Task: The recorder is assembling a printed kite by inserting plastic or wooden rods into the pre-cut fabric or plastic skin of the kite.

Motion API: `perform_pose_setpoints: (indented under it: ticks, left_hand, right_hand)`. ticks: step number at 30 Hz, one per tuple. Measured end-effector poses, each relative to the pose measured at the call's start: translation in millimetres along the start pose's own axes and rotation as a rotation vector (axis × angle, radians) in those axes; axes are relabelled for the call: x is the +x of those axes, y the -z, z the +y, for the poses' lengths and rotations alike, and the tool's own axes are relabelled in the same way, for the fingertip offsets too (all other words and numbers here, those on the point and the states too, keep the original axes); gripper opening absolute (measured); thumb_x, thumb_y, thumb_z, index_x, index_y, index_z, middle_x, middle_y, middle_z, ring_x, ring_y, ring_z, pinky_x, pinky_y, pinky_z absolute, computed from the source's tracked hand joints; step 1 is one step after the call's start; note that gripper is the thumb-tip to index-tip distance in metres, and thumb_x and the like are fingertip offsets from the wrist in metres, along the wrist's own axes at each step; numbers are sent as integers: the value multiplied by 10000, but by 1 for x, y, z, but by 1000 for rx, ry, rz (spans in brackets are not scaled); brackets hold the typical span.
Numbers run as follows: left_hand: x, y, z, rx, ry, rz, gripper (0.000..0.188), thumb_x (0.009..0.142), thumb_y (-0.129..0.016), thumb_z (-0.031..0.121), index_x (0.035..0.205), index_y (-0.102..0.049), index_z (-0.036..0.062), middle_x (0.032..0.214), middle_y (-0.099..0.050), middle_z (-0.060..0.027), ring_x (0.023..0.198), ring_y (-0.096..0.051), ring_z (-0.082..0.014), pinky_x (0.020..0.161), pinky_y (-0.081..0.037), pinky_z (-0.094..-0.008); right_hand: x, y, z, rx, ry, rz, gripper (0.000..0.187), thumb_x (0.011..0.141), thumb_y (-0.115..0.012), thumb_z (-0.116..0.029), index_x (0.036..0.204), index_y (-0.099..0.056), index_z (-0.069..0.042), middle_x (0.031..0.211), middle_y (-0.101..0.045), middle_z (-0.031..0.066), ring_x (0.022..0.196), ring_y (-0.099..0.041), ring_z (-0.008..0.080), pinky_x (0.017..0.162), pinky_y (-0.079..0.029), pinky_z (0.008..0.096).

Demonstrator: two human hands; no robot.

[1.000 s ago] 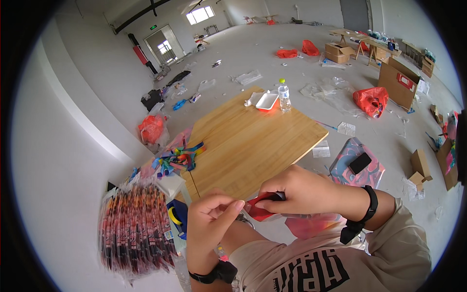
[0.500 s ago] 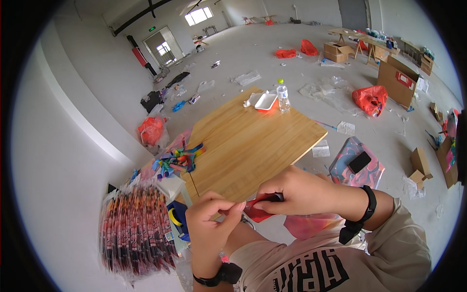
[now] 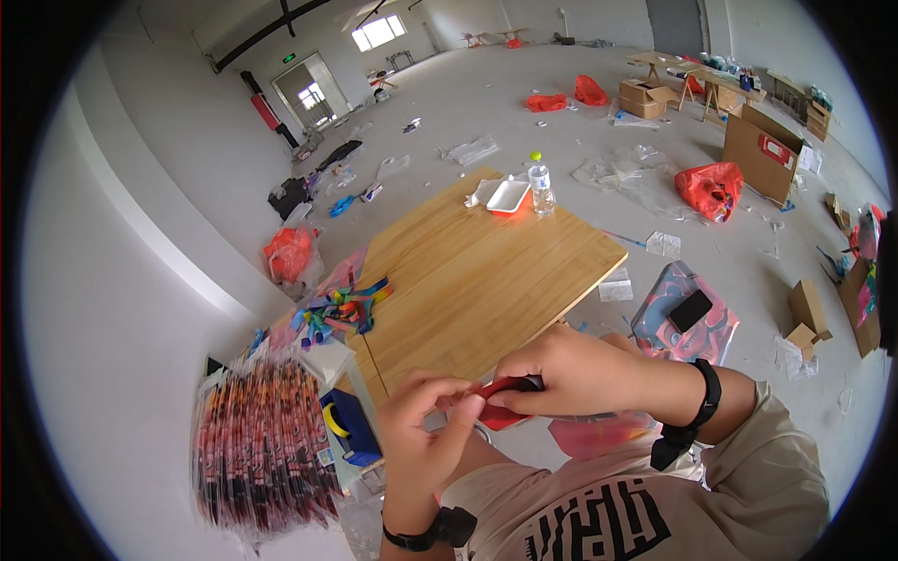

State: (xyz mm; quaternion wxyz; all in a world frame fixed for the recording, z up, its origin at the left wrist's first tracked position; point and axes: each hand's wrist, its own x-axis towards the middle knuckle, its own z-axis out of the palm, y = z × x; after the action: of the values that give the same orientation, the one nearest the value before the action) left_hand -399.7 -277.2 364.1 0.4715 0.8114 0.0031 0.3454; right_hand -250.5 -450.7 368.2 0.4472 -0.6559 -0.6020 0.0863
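Held low and near the chest, just past the near edge of the counter: a small red piece, flat and tapering, pinched between both hands. Long axis running roughly left to right, slightly uphill toward the right hand. Right hand draped over the right end, fingers curled down and pressed onto it, hiding most of that half; something dark shows at the tip under the fingers, too covered to tell what. Left hand rising from below, thumb and forefinger closed on the left end, the other fingers loosely folded. Both grips touching the piece, neither spread. Right hand the higher one and covering more of it; left hand the one with only the tips on it. So the piece sits between the two grips, directly right of the left fingertips and under the right palm, with just the middle stretch bare.

Black bands on both wrists. To the left, a bundle of red-and-black sticks in clear wrap, beside it a blue box. Further off along the counter's left edge, a heap of coloured strips. At the far end, a white tray with a bottle just beside it. Well apart from both hands, all of it.
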Motion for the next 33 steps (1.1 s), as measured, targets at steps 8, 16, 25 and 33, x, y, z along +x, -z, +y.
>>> perform_pose_setpoints:
  ticks: [8, 16, 25, 33]
  left_hand:
    - [-11, 7, -8, 36, 128, -127, 53, 964, -726, -13, 949, -728, -64, 907, -671, -89, 819, -605, -131, 731, -459, -250]
    - [-7, -8, -7, -91, 129, 9, 77, 959, -748, 35, 981, -741, -39, 857, -689, -98, 749, -609, -154, 679, -467, -274]
    - [-9, -11, -2, 136, 169, 96, 297, 1095, -581, 176, 943, -716, -41, 893, -688, -89, 763, -621, -128, 697, -474, -253]
    - [-45, -57, -39, -810, 421, -88, 505, 1155, -460, 378, 1410, -576, -43, 1347, -676, -138, 1224, -673, -223, 1019, -552, -359]
  right_hand:
    - [-2, -2, 4, 15, -10, -5, 218, 924, -766, -232, 891, -746, -18, 762, -722, 184, 689, -700, 384, 661, -558, 433]
    - [-4, -3, 8, 3, -28, -4, 212, 926, -755, -234, 891, -753, -25, 744, -720, 177, 677, -704, 374, 660, -561, 428]
    - [-8, -1, 14, -63, -66, 61, 167, 926, -738, -212, 952, -753, -48, 829, -725, 153, 744, -717, 362, 686, -571, 442]
    - [-7, -27, 22, -458, 71, 281, 170, 904, -786, -230, 1020, -766, -108, 984, -664, 73, 868, -698, 278, 709, -573, 392]
